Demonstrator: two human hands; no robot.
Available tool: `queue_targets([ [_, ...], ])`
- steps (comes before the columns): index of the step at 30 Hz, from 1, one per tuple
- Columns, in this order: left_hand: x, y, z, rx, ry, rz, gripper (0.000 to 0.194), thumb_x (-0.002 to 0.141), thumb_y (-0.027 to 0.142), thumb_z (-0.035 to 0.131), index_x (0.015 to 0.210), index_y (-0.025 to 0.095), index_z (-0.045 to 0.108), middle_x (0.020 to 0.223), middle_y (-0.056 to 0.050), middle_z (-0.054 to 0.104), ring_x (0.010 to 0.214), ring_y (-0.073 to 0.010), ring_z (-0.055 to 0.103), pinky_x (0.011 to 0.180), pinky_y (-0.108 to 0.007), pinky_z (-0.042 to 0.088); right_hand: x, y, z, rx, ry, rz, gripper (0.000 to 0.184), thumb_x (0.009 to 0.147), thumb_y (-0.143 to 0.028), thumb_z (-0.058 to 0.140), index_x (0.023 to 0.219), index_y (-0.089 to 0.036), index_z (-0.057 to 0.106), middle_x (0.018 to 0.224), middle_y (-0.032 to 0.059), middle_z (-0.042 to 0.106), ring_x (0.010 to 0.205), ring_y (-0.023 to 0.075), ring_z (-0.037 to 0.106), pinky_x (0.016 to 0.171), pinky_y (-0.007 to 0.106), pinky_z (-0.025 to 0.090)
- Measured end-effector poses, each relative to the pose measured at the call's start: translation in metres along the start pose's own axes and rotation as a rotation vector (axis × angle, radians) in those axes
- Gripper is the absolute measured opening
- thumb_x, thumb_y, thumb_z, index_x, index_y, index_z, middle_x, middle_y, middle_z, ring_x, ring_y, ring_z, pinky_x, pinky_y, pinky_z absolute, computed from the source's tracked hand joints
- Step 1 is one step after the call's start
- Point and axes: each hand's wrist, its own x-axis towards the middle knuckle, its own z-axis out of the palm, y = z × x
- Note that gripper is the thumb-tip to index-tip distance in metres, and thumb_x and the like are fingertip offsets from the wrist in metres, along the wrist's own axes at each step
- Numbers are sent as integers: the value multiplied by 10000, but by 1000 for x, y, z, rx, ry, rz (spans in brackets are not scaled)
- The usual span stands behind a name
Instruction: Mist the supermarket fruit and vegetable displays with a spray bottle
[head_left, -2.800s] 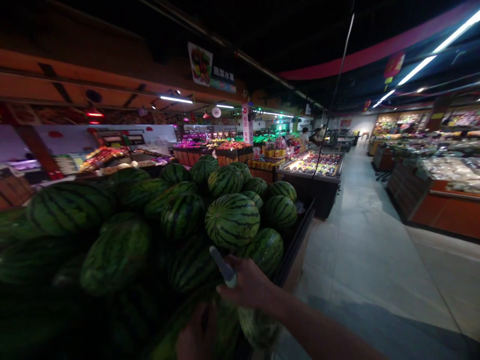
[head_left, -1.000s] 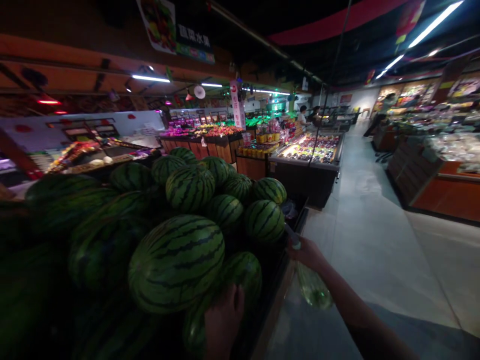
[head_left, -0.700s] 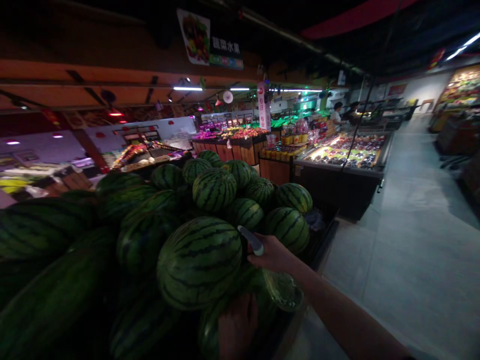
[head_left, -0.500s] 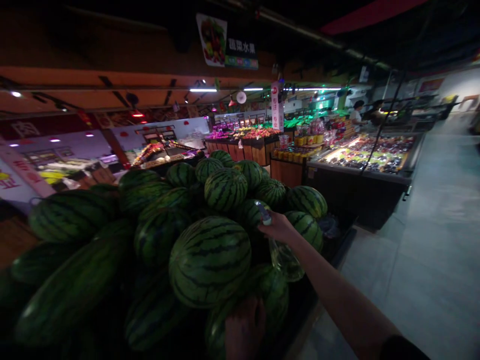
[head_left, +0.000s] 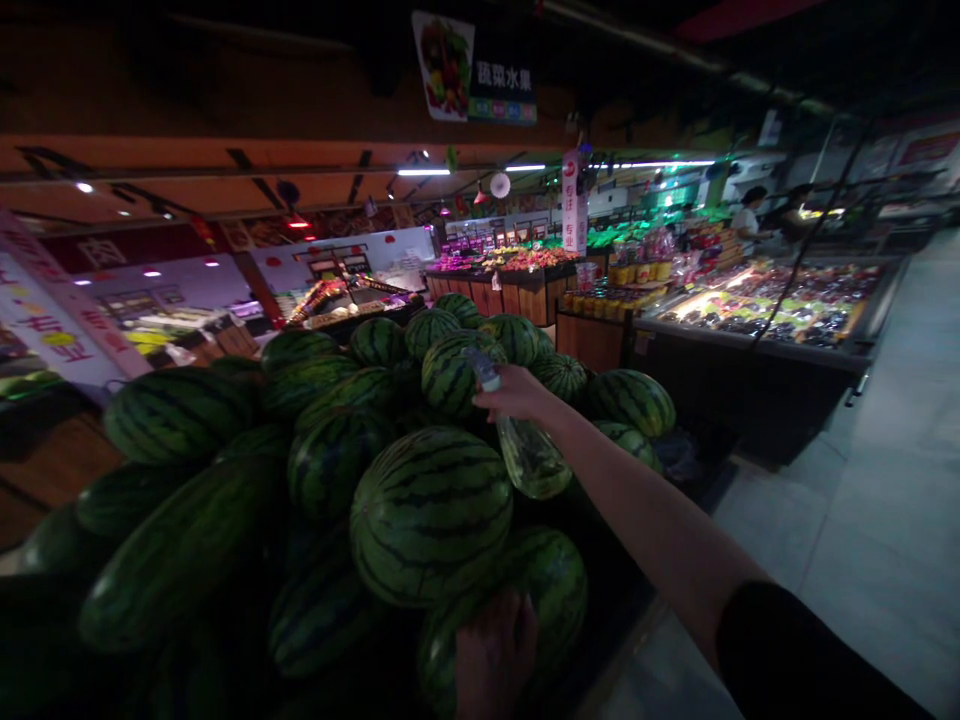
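My right hand [head_left: 514,392] is wrapped round the neck of a clear spray bottle [head_left: 534,458], held over the watermelon pile. The bottle's nozzle points away to the upper left, and pale liquid shows inside. Just below the bottle lies a large striped watermelon [head_left: 431,515]. Low in the view, my left hand [head_left: 495,645] rests against a nearer watermelon [head_left: 555,580]. Its fingers look curled in the dim light, and what they may hold cannot be made out.
Several more watermelons [head_left: 180,415] are heaped to the left and behind. A lit produce case [head_left: 757,310] stands at the right beside the grey floor aisle [head_left: 877,480]. Produce stands [head_left: 517,290] and a hanging sign [head_left: 476,70] are farther back. A person [head_left: 748,220] stands far right.
My right hand has moved left and slightly up with the spray bottle, over the large watermelon's far side. My left hand stays at the nearer watermelon. The view has turned slightly left.
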Motion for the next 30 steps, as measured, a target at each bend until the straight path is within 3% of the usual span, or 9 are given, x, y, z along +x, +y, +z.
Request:
queue_targets([
  [4,2,1,-4,4,7,7,299,953,189,459,673,237,549,559,34,622,498,-120,607,520,-298,363,2,45,-47,-54,233,137,116,767,-177,648,869,-171,594,619,-44,616,511,116,634,516,189,463],
  [7,4,0,-5,4,10,10,318,968,201,429,689,236,576,563,34,633,488,-116,608,516,-290,375,-23,75,-59,-74,234,198,141,770,-208,639,895,-165,591,652,-31,625,516,115,619,517,200,471],
  [9,5,-1,-5,9,19,18,328,975,212,418,694,236,587,561,38,636,478,-112,607,506,-286,376,-51,88,-45,-64,111,192,173,724,-203,667,883,-172,608,643,-45,627,510,114,611,507,197,470],
  [13,6,-2,-4,25,23,57,320,971,220,438,695,230,599,572,36,651,512,-117,629,539,-268,406,-108,98,7,23,-225,135,220,609,-191,722,820,-192,664,637,-81,638,545,116,617,503,182,467],
  [15,6,-3,-4,37,14,72,316,971,213,431,715,227,616,595,31,670,524,-120,637,537,-258,412,-125,105,23,71,-276,139,217,599,-193,714,810,-195,667,658,-85,641,578,115,619,518,178,471],
  [18,5,-4,-3,81,-13,83,319,963,225,446,693,225,617,570,28,656,486,-120,614,493,-248,387,-138,128,12,91,-147,213,195,638,-211,665,830,-188,636,688,-62,629,592,124,618,539,203,485],
  [25,-2,-16,0,188,-155,126,285,916,156,435,810,229,690,675,3,703,563,-112,627,500,-198,394,-182,199,-90,-35,348,408,176,761,-260,549,924,-196,572,708,2,615,668,170,632,602,252,487],
  [27,-4,-22,0,236,-211,187,335,881,87,415,893,242,712,761,-2,734,585,-110,638,506,-196,405,-203,203,-95,-43,339,411,224,772,-305,565,968,-197,581,733,2,627,640,164,623,596,257,485],
  [30,-5,-29,-1,370,-225,343,473,808,-26,389,974,260,726,858,-4,757,613,-117,653,534,-209,422,-232,194,-71,-32,204,357,276,676,-319,678,922,-201,630,743,-18,642,637,153,609,607,251,472],
])
